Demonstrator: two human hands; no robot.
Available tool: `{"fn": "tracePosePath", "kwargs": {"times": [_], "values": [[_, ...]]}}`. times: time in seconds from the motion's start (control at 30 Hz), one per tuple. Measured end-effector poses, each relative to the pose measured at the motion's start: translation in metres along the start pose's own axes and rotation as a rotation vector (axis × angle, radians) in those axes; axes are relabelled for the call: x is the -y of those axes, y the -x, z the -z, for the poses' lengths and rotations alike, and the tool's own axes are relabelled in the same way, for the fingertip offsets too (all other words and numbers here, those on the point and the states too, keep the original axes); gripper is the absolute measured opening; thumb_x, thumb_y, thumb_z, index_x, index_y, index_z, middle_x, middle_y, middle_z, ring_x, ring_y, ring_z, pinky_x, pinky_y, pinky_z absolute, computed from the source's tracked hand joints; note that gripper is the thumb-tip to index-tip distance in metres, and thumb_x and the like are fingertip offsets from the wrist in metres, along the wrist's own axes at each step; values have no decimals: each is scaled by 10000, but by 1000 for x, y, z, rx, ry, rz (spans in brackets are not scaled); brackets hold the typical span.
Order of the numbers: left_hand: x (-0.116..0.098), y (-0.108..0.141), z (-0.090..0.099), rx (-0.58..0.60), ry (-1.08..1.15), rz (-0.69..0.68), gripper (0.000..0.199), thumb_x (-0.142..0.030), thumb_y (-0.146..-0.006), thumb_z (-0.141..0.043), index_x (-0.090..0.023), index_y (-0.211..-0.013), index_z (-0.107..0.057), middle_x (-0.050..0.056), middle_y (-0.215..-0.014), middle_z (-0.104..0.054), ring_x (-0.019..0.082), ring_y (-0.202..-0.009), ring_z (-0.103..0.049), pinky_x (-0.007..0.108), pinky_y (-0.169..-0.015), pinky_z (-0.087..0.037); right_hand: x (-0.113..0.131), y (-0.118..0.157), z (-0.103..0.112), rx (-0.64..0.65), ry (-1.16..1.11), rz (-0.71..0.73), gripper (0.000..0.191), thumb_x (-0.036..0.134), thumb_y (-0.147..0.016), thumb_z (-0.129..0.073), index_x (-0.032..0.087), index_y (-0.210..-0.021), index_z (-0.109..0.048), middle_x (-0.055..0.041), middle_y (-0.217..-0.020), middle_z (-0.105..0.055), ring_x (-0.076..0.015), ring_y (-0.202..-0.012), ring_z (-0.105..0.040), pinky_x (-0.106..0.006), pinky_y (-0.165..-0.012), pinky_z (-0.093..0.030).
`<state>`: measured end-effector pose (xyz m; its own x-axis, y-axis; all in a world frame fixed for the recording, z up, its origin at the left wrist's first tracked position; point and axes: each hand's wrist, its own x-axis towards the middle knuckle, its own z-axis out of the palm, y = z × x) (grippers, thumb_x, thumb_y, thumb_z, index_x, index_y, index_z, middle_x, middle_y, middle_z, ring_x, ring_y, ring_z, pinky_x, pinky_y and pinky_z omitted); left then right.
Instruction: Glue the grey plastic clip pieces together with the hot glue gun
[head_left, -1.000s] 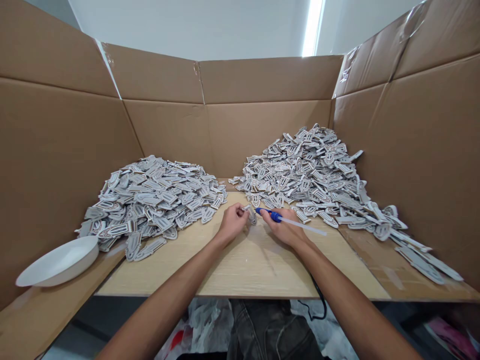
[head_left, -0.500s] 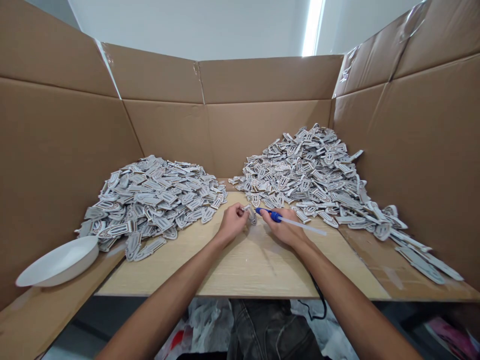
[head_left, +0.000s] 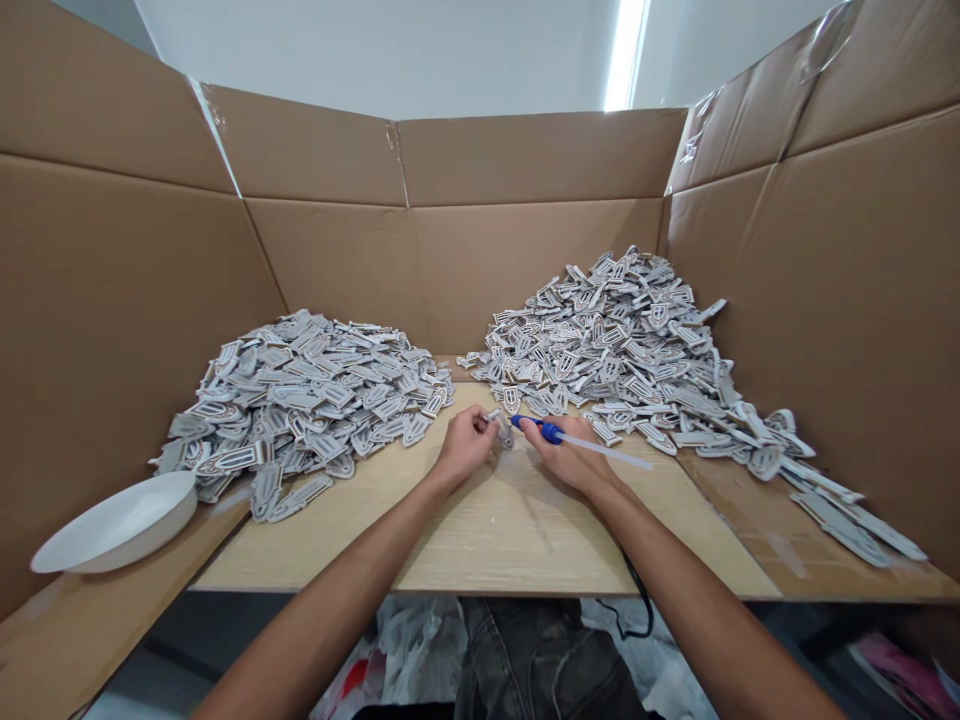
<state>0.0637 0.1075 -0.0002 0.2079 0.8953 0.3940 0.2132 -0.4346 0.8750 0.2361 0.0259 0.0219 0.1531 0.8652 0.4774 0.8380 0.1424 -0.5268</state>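
Note:
Near the middle of the wooden board, my left hand pinches a small grey-white slotted piece between thumb and fingers. My right hand is closed round a blue pen-like tool with a clear strip trailing to the right. The tool's tip points left, close to the piece; whether they touch is too small to tell. A large heap of similar pieces lies to the left, and a taller heap stands behind and to the right.
A white oval bowl sits at the far left on cardboard. Tall cardboard walls enclose the back and both sides. Long loose pieces lie at the right. A black cord hangs at the front edge.

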Motion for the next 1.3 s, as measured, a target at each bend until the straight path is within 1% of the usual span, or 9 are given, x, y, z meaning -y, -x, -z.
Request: {"fn": "tracePosePath", "kwargs": {"times": [0.2, 0.4, 0.67, 0.8, 1.0, 1.17, 1.3], "values": [[0, 0, -1, -7, 17, -2, 135, -243, -782, -675, -190, -673, -614, -5, -595, -610, 141, -556, -535, 241, -543, -364, -1, 0, 0, 6, 13, 12, 545, 601, -961, -506, 219, -628, -707, -60, -659, -729, -179, -611, -570, -303, -610, -325], [2, 0, -1, -6, 4, -2, 130, -243, -781, -679, -191, -677, -622, -11, -578, -597, 138, -543, -521, 239, -530, -352, 0, 0, 0, -5, 7, 19, 531, 601, -952, -507, 215, -658, -723, -71, -702, -753, -184, -629, -577, -306, -607, -325], [2, 0, 0, 14, -15, -12, 128, -254, -789, -674, -186, -691, -625, -5, -596, -593, 141, -555, -522, 240, -533, -353, 0, 1, 0, -19, 17, 15, 527, 601, -942, -517, 217, -633, -703, -71, -682, -735, -182, -615, -554, -306, -609, -314], [2, 0, -1, 12, -7, -22, 135, -261, -785, -681, -186, -688, -625, -6, -596, -590, 140, -558, -522, 240, -535, -353, 0, 0, 0, -7, 24, 18, 542, 605, -949, -499, 221, -620, -693, -66, -669, -720, -178, -599, -531, -306, -606, -314], [1, 1, -1, 17, -4, -19, 138, -255, -794, -674, -184, -690, -618, -8, -600, -583, 136, -558, -516, 239, -535, -350, 0, 1, -1, -24, 39, 21, 533, 602, -949, -515, 217, -633, -704, -73, -683, -722, -182, -614, -543, -305, -609, -318], [-2, 1, 0, 15, -20, -13, 154, -243, -796, -665, -189, -670, -594, -19, -581, -569, 130, -543, -506, 238, -536, -351, 2, 2, 0, -6, 37, 1, 544, 606, -949, -513, 214, -611, -680, -64, -660, -708, -172, -600, -521, -298, -610, -319], [-3, 1, 0, 22, -44, -21, 144, -244, -800, -654, -188, -680, -598, -15, -603, -578, 133, -562, -514, 244, -550, -360, 1, 1, 0, 3, 25, -1, 531, 605, -940, -527, 217, -606, -668, -56, -650, -701, -171, -595, -512, -296, -607, -315]]}}
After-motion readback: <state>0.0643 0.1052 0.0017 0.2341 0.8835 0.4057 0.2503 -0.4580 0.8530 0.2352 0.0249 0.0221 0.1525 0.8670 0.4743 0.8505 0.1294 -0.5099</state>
